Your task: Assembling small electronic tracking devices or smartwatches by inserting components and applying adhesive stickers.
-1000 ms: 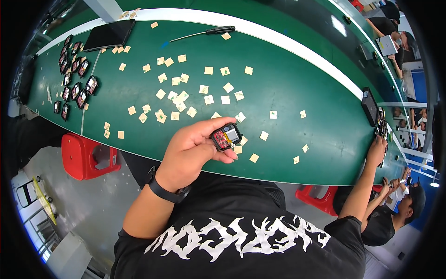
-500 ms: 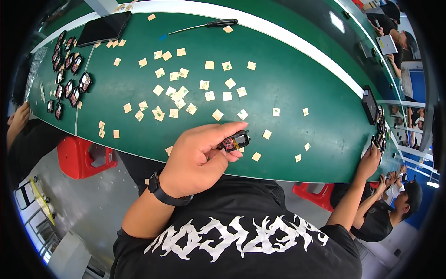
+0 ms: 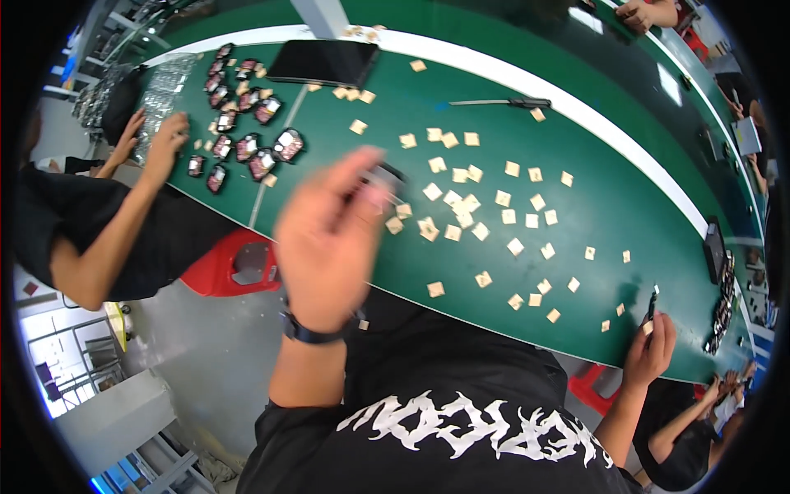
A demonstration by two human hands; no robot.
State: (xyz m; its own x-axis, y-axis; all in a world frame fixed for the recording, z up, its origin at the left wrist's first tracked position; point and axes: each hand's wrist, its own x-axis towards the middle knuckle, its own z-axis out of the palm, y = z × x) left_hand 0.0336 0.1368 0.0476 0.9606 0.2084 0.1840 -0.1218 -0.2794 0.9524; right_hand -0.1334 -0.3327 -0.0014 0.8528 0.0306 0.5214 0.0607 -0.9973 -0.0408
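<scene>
Left hand: your left hand (image 3: 329, 226) is hovering above the worktop (image 3: 666, 255), blurred, thumb and fingers closing around a dark device (image 3: 383, 177); any marking on it is blurring past reading.
Right hand: your right hand (image 3: 650, 350) is resting near the worktop's front edge, fingers curling closed around a narrow black object (image 3: 652, 306) with a pale tip; its exact kind is remaining unclear.
Pale squares: small cream squares (image 3: 515, 246) are lying scattered between your hands, some bearing faint marks too small to make out.
Open devices: black-cased units (image 3: 247, 147) are clustering at your left, showing reddish and white interiors; more dark units (image 3: 724, 309) are lining up at far right, beside a black box (image 3: 714, 251).
Shirt lettering: your black shirt is displaying large, jagged white lettering (image 3: 469, 428) across the front.
Far edge: a black flat panel (image 3: 323, 62) is lying at left and a black-handled screwdriver (image 3: 529, 103) towards the right, neither showing legible writing.
Neighbour: a co-worker's hand (image 3: 170, 136) is reaching over the worktop beside clear plastic packaging (image 3: 169, 86).
</scene>
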